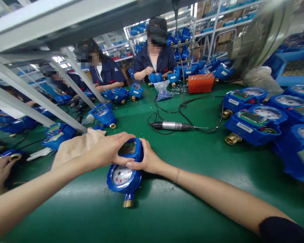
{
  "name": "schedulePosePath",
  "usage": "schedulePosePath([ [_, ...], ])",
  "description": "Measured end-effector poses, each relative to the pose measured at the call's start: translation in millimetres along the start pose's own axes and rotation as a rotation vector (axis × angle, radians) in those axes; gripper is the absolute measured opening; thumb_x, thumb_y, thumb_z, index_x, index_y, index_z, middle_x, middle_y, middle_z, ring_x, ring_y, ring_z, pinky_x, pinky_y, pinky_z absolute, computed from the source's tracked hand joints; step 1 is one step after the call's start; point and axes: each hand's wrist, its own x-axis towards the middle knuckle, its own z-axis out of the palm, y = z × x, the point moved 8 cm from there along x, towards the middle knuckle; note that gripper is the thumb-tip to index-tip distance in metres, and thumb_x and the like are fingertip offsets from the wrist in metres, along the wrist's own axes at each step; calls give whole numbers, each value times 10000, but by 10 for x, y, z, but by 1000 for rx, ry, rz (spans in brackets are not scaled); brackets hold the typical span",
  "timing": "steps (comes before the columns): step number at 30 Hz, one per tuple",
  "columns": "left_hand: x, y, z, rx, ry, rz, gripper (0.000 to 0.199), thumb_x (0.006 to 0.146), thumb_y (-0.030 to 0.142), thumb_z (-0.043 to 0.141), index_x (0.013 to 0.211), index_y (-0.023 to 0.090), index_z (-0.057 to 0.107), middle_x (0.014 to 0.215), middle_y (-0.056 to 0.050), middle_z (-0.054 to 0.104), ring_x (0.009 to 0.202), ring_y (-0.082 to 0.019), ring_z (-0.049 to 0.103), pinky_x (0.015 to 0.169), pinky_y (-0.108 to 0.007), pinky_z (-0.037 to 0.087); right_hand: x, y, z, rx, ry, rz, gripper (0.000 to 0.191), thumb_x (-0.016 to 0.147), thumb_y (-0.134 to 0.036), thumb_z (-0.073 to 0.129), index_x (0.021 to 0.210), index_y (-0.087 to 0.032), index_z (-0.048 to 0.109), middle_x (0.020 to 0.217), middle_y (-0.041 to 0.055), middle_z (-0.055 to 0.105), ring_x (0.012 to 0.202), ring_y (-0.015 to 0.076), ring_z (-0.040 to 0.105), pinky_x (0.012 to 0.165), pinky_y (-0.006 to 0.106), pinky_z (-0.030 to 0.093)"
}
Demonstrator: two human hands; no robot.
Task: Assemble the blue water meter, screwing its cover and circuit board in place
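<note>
A blue water meter (123, 177) rests on the green table in front of me, its round dial nearest me and a small digital display above it. A brass threaded end points towards me. My left hand (116, 148) wraps round the display housing from the left, thumb across the strip between display and dial. From the right, my right hand (148, 158) grips the same housing, its thumb meeting the left one. An electric screwdriver (171, 126) with a black cable lies on the table beyond my hands. Left of the meter is a beige cloth (76, 148), partly behind my left forearm.
Several open blue meters (254, 125) crowd the right side. An orange block (201, 83) and a plastic bag (162, 90) stand farther back. Grey metal posts (83, 81) rise at left. A co-worker's hand (0, 173) is at far left; a person (154, 57) works opposite.
</note>
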Motion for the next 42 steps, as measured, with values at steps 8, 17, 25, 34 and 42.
schedulePosePath([
  [8,-1063,136,521,-469,493,-564,701,837,519,556,1406,258,240,1383,-147,355,1260,-328,436,998,-531,449,-35,-111,-35,-23,17,-10,813,662,-590,739,1304,-211,414,1226,101,479,1200,262,456,1067,447,357],
  [17,-1224,-367,1301,-1427,780,-883,561,792,575,601,1197,202,497,1026,-54,634,882,-240,649,824,-376,553,26,-168,-95,-105,-50,-70,437,873,-429,557,1261,-229,532,1156,65,574,599,89,531,642,291,492],
  [25,-1066,-518,1627,-1875,834,-885,499,809,472,604,1173,131,599,910,-95,720,763,-243,693,751,-365,580,138,-190,-247,-162,-143,-149,515,689,-409,782,1148,-224,637,1095,60,660,1026,231,561,950,392,400],
  [34,-805,-427,1548,-1961,569,-792,451,782,482,618,1077,140,611,909,-106,727,786,-268,699,757,-393,576,240,-148,-366,-58,-314,-79,727,718,-392,751,1364,-255,445,1361,90,537,1188,232,550,960,373,455],
  [42,-711,-612,1208,-1444,573,-632,560,753,623,616,1040,142,621,999,-102,695,908,-263,653,737,-334,547,238,-96,-386,-164,-166,-14,646,591,-431,821,1129,-179,568,1037,58,672,934,224,643,869,360,498],
])
